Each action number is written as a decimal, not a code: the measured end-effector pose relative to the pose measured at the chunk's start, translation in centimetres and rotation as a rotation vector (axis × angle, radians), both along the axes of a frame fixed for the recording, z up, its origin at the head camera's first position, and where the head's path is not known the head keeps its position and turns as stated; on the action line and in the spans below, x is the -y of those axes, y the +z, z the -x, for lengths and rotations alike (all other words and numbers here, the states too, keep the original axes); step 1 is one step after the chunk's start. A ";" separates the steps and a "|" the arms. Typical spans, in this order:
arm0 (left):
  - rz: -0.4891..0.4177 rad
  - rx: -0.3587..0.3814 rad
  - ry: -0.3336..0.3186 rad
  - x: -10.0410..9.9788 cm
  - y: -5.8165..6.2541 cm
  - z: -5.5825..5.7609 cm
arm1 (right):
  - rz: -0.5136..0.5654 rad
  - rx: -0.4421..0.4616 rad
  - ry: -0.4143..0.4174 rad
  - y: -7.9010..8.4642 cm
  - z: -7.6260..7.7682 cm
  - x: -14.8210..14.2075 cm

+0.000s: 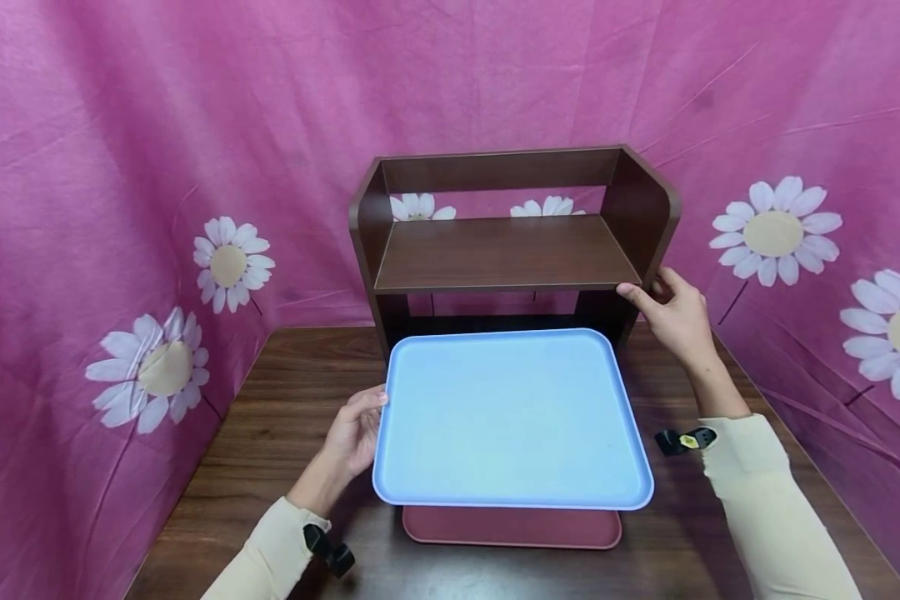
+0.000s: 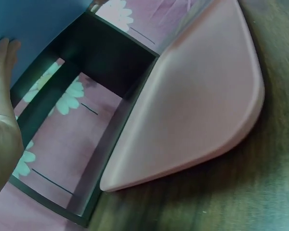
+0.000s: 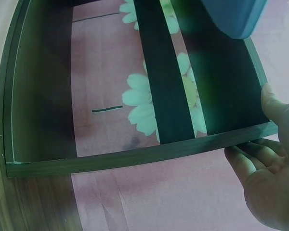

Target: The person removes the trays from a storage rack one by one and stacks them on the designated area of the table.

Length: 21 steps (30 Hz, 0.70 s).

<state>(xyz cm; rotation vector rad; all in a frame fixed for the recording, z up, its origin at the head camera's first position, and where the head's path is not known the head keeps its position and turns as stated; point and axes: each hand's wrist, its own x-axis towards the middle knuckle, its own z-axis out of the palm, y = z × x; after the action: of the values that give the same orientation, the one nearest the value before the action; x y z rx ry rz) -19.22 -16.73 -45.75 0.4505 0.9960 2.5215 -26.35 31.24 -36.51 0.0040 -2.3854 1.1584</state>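
A light blue tray (image 1: 510,417) is raised in front of a dark brown shelf unit (image 1: 506,250). My left hand (image 1: 356,433) holds the tray by its left edge, and in the left wrist view its fingers (image 2: 1,67) lie against the underside. With my right hand (image 1: 675,317) I grip the shelf unit's right side panel. The thumb is at the front by the middle board, and the other fingers wrap behind the panel, as the right wrist view shows. Below the blue tray a pink tray (image 1: 512,527) lies on the table, its far part hidden in the head view.
The shelf unit stands toward the back of a wood-grain table (image 1: 292,392). Its upper board (image 1: 506,254) holds nothing. A pink curtain (image 1: 307,100) with white daisies hangs behind and along both sides.
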 end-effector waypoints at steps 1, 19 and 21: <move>0.003 0.003 -0.002 0.0 -0.2 0.0 | 0.000 0.004 0.000 0.0 0.0 0.0; 0.047 0.033 -0.021 -0.8 -3.6 -0.5 | 0.012 0.037 0.020 0.2 -0.1 -0.3; 0.060 0.044 -0.017 -0.8 -4.0 -0.5 | 0.009 0.037 0.015 0.2 -0.1 -0.3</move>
<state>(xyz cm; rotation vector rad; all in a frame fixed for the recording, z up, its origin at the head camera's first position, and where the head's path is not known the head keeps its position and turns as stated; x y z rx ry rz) -18.74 -15.90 -49.80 0.3824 1.0442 2.4681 -26.29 31.58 -36.30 -0.0027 -2.4164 1.1860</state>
